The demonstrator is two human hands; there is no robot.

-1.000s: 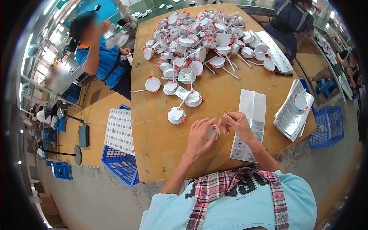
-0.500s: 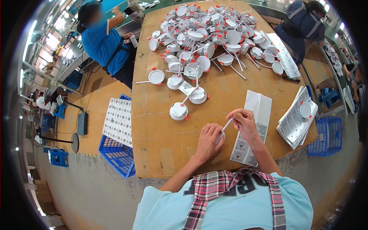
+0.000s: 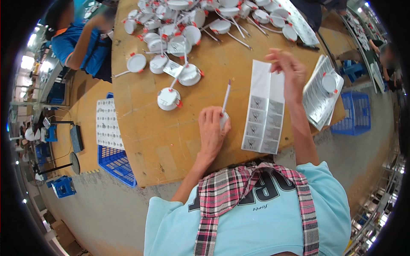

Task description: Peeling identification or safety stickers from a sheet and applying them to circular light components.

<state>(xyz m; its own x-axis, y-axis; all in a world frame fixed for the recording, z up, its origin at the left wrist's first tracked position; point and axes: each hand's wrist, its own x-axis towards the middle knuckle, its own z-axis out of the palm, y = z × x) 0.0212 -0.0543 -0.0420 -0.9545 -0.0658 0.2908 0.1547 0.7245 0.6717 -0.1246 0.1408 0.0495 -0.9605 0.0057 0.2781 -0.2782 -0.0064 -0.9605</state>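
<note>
My left hand (image 3: 211, 130) is closed around a small round white downlight (image 3: 224, 121), largely hidden by the fingers. Its white cable (image 3: 226, 97) sticks up past my fingertips. My right hand (image 3: 290, 74) is raised over the far right corner of a creased white sheet of printed labels (image 3: 261, 128), its fingers loosely apart with nothing seen in them. That sheet lies flat just right of my left hand. Left of it, several downlights with red clips lie on the table, the nearest a white downlight (image 3: 168, 99) with a label on its back.
A big heap of white downlights (image 3: 192, 36) covers the table's far side. On the right, a stack of label sheets (image 3: 316, 96) bears one downlight (image 3: 329, 83). Blue crates (image 3: 113, 160) stand beside the table, one under a white perforated board (image 3: 109, 123). A co-worker in blue (image 3: 85, 47) stands far left.
My right hand has let go of the cable and moved away rightward, its fingers opening. My left hand keeps the downlight. The whole view has shifted with my head.
</note>
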